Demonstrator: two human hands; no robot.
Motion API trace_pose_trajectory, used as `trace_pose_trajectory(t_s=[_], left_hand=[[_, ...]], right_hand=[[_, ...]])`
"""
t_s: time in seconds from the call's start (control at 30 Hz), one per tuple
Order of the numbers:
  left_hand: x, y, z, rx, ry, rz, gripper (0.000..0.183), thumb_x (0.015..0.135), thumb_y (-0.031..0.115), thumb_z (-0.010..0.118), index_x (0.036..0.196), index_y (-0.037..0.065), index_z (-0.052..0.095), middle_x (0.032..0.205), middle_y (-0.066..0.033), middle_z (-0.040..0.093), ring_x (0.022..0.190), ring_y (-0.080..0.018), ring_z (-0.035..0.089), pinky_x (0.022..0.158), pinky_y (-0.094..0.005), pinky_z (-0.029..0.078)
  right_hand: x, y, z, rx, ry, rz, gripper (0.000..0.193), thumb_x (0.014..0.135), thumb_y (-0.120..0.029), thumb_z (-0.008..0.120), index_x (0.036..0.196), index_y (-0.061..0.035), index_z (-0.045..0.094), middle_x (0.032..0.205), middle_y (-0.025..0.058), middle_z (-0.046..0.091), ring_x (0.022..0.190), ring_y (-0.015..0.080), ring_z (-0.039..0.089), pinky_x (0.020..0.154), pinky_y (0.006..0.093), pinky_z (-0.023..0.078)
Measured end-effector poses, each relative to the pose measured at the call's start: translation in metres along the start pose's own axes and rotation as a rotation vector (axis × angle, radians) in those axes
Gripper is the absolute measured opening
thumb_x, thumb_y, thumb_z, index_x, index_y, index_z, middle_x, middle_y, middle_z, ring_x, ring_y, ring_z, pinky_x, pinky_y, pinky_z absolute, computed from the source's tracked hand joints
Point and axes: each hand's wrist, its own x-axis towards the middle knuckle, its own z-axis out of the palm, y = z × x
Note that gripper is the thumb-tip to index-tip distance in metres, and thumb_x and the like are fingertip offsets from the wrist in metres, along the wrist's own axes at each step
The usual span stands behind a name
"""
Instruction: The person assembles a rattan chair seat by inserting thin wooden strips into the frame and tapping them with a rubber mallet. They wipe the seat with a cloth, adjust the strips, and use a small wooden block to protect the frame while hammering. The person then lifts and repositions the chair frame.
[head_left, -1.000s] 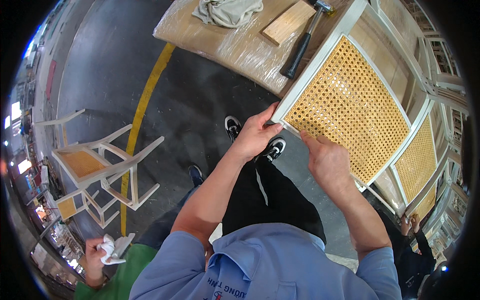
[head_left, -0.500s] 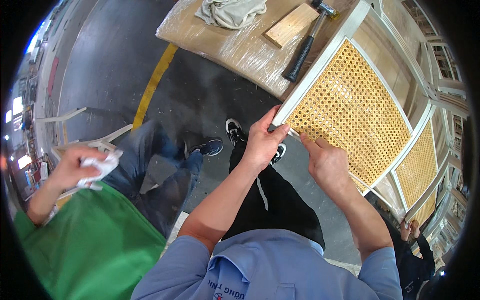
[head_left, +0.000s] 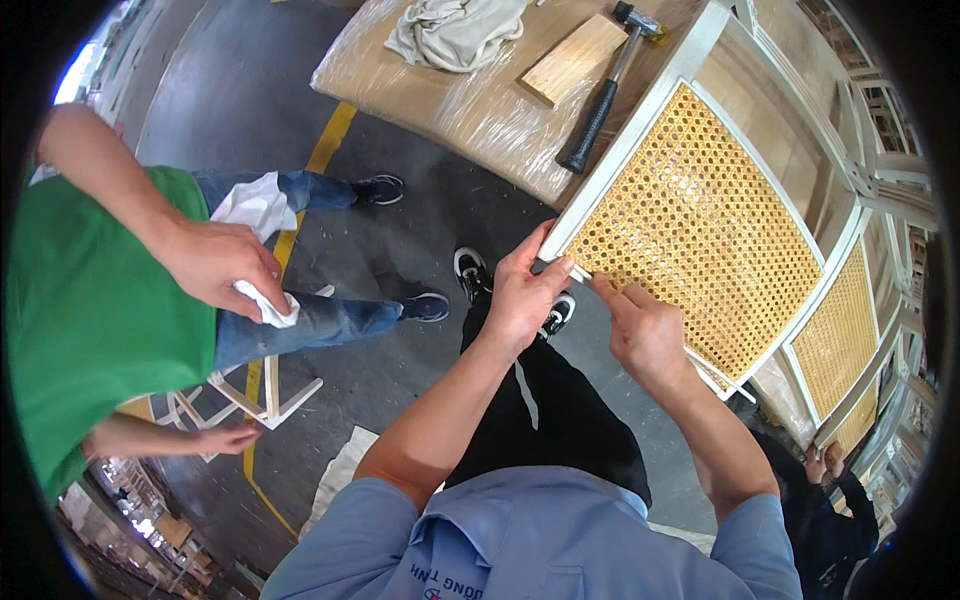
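Observation:
A white wooden frame (head_left: 625,165) with a woven cane panel (head_left: 700,230) is in front of me to the right. My left hand (head_left: 522,290) is closed round its near left corner, the thumb lying on top by the panel's edge. Along the near edge runs a thin white strip (head_left: 718,374), its right end sticking out a little past the panel. My right hand (head_left: 645,330) is closed at this strip, index finger pressed onto it close to my left thumb. Part of the strip is hidden under the right hand.
The frame rests by a plastic-wrapped table (head_left: 450,105) with a hammer (head_left: 600,110), a wood block (head_left: 573,58) and a pale cloth (head_left: 455,35). More cane-panelled frames (head_left: 835,335) stand right. A co-worker in green (head_left: 120,290) holds white cloth (head_left: 268,303) close on my left.
My right hand has slid slightly left along the edge, and the strip's right end has come nearer the frame. The co-worker in green has turned and moved, an arm now reaching toward me.

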Motion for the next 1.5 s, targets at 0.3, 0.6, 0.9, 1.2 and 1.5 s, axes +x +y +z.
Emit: trace_pose_trajectory(t_s=[0.3, 0.6, 0.9, 1.2, 1.5], left_hand=[[0.004, -0.003, -0.007, 0.277, -0.073, 0.207, 0.047, 0.099, -0.002, 0.064, 0.144, 0.003, 0.054, 0.124, -0.0056, 0.069, 0.114, -0.0107, 0.063, 0.099, -0.0297, 0.053], [0.004, -0.009, -0.007, 0.338, -0.05, 0.273, 0.045, 0.099, 0.001, 0.066, 0.142, 0.002, 0.054, 0.122, -0.0071, 0.07, 0.112, -0.0118, 0.065, 0.097, -0.0301, 0.054], [0.024, 0.027, -0.015, 0.954, -0.17, 0.144, 0.038, 0.095, 0.008, 0.075, 0.129, -0.003, 0.06, 0.114, -0.0093, 0.074, 0.103, -0.0117, 0.069, 0.088, -0.0272, 0.055], [0.027, 0.011, -0.015, 0.804, -0.094, 0.049, 0.045, 0.095, 0.015, 0.075, 0.132, -0.002, 0.055, 0.115, -0.0136, 0.074, 0.107, -0.0168, 0.07, 0.095, -0.0319, 0.052], [0.033, 0.003, -0.023, 0.965, -0.087, 0.104, 0.034, 0.1, 0.011, 0.07, 0.126, -0.001, 0.052, 0.107, -0.008, 0.069, 0.09, -0.0136, 0.067, 0.078, -0.0291, 0.058]], right_hand=[[0.001, 0.0, 0.002, -0.042, 0.0, -0.01, 0.048, 0.075, 0.001, 0.066, 0.123, -0.0059, 0.073, 0.084, 0.0067, 0.067, 0.066, 0.0241, 0.069, 0.057, 0.0373, 0.058], [0.004, 0.001, 0.0, -0.05, -0.002, -0.051, 0.051, 0.073, 0.0, 0.067, 0.123, -0.0055, 0.072, 0.086, 0.0065, 0.068, 0.068, 0.0237, 0.07, 0.056, 0.038, 0.057], [-0.001, 0.009, 0.008, -0.054, -0.059, 0.004, 0.04, 0.072, -0.004, 0.072, 0.111, -0.0042, 0.061, 0.088, 0.0106, 0.07, 0.07, 0.028, 0.072, 0.058, 0.0415, 0.058], [-0.016, 0.003, -0.002, -0.048, -0.071, 0.218, 0.017, 0.083, -0.006, 0.067, 0.097, -0.0089, 0.058, 0.078, 0.0123, 0.068, 0.069, 0.0311, 0.071, 0.057, 0.0436, 0.056], [-0.095, 0.022, -0.037, -0.121, 0.249, 0.363, 0.007, 0.083, -0.009, 0.073, 0.084, -0.0101, 0.066, 0.071, 0.0068, 0.059, 0.067, 0.0273, 0.065, 0.06, 0.0412, 0.053]])
